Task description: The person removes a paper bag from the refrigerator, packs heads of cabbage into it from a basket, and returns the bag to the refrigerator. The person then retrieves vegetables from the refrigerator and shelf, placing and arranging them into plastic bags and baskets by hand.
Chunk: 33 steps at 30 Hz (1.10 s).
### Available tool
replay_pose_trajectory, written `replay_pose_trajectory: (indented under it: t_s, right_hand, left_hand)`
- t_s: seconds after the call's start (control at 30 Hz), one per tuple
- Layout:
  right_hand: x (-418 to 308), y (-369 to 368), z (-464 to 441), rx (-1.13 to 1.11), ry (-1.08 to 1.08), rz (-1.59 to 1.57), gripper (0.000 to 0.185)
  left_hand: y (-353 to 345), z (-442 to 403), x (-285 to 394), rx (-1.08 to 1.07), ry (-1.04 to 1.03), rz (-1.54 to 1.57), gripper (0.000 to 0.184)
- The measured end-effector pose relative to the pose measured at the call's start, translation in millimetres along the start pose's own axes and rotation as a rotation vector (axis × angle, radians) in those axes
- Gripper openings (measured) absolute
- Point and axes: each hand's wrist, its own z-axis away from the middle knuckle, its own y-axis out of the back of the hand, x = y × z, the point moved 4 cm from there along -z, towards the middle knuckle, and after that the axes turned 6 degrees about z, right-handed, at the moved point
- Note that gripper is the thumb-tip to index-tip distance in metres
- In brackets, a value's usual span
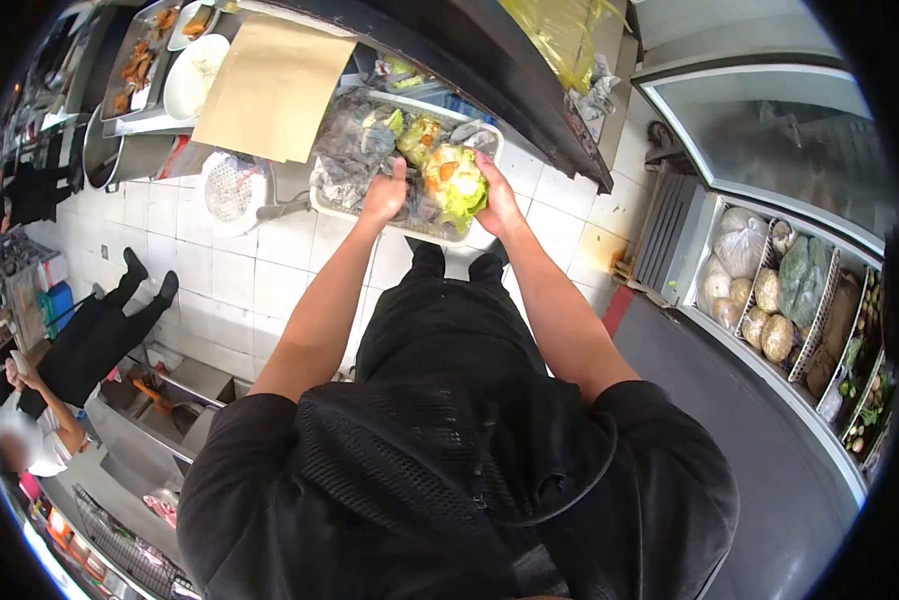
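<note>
Green-and-yellow lettuce (456, 188) sits between the hands, over the plastic crate (341, 209). The right hand (501, 208) props its side, thumb against the leaves, seemingly for steadiness; the left hand (382, 197) is beside it, thumb raised, fingertips hidden, contact unclear. Crumpled lining (342, 165) probably cushions the crate's contents.

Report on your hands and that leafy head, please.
Right hand against leafy head, over pale tub; left hand beside it, fingers hidden. Crumpled grey sheets crowd the tub.
</note>
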Motion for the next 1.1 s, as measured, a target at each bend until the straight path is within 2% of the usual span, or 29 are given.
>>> replay_pose_trajectory:
  t_s: [0.03,0.1,0.13,0.17,0.23,0.27,0.3,0.33,0.37,0.43,0.47,0.5,0.57,0.6,0.63,0.7,0.77,0.83,0.87,0.9,0.97,1.03,1.1]
  right_hand:
    - [-2.6,-0.9,-0.7,0.073,0.003,-0.009,0.052]
    - [-5.0,-2.5,-3.4,0.142,0.003,-0.024,0.053]
    - [-7.6,-3.1,-6.3,0.132,0.028,-0.001,0.055]
    - [-9.0,-3.1,-7.8,0.126,0.051,0.023,0.058]
    - [-9.6,-7.0,-12.2,0.139,0.047,0.038,0.055]
    - [-8.0,-9.2,-14.9,0.130,0.023,0.131,0.061]
    - [-4.6,-10.1,-17.9,0.122,-0.002,0.224,0.066]
    - [-4.7,-11.7,-20.2,0.170,0.100,0.472,0.065]
    - [-4.3,-9.5,-19.4,0.168,0.099,0.473,0.065]
    - [-19.1,-25.3,-7.0,0.088,0.171,0.922,0.061]
    - [-21.6,-26.3,-4.9,0.088,0.160,0.910,0.054]
    - [-25.3,-22.2,-7.2,0.087,0.160,0.911,0.054]
    - [-28.2,-17.8,-13.1,-0.025,0.100,0.941,0.044]
    - [-38.1,-29.8,-5.5,0.011,0.155,0.940,0.029]
    - [-38.2,-31.3,-7.6,0.009,0.156,0.940,0.029]
    - [-39.4,-25.4,-17.5,0.129,0.037,0.641,0.022]
    - [-37.9,-18.1,-30.8,0.183,0.059,0.659,0.023]
    - [-37.0,-12.5,-41.1,0.231,0.156,0.592,0.040]
    - [-34.9,-10.9,-47.4,0.121,0.145,0.737,0.057]
    - [-35.8,-12.8,-45.2,0.121,0.144,0.736,0.057]
    - [-39.9,-15.8,-42.5,0.216,0.065,1.387,0.068]
    - [-43.7,-30.2,-29.9,0.184,0.072,1.368,0.075]
    - [-30.0,-63.0,-3.1,-0.290,-0.086,0.579,0.077]
  left_hand:
    - [-1.6,-8.2,-12.1,0.012,0.001,-0.001,0.067]
    - [2.8,-5.7,-4.0,0.271,-0.435,0.016,0.049]
    - [-1.5,-3.4,-4.2,0.175,-0.392,0.466,0.043]
    - [-3.4,2.2,-3.9,0.175,-0.387,0.464,0.043]
    - [0.3,45.7,37.1,-0.062,-0.420,0.686,0.057]
    - [0.1,48.4,43.0,-0.064,-0.420,0.686,0.057]
    - [-1.6,53.0,51.6,-0.080,-0.595,0.445,0.063]
    - [-4.0,58.2,58.0,-0.093,-0.763,0.197,0.070]
    - [-2.4,57.4,57.6,-0.091,-0.762,0.199,0.070]
    - [-0.2,48.7,47.1,-0.321,-0.465,0.690,0.070]
    - [4.8,50.0,40.8,-0.353,-0.364,0.790,0.066]
    - [11.5,49.5,36.9,-0.352,-0.365,0.792,0.066]
    - [16.6,50.8,27.8,-0.508,-0.248,1.109,0.059]
    - [18.8,55.6,24.8,-0.429,-0.218,1.024,0.064]
    - [21.6,53.5,20.6,-0.427,-0.220,1.024,0.064]
    - [25.2,48.6,8.2,-0.493,-0.064,1.298,0.065]
    - [29.2,48.9,-0.8,-0.464,-0.067,1.368,0.066]
    - [37.5,52.8,-7.4,-0.493,-0.091,1.398,0.066]
    - [39.0,53.1,-10.4,-0.492,-0.090,1.399,0.066]
    - [41.6,53.8,-12.3,-0.465,-0.097,1.372,0.067]
    - [45.3,55.0,-13.6,-0.437,-0.106,1.341,0.068]
    - [45.0,54.1,-9.1,-0.531,-0.124,1.346,0.065]
    - [42.4,48.3,-2.6,-0.525,-0.164,1.248,0.066]
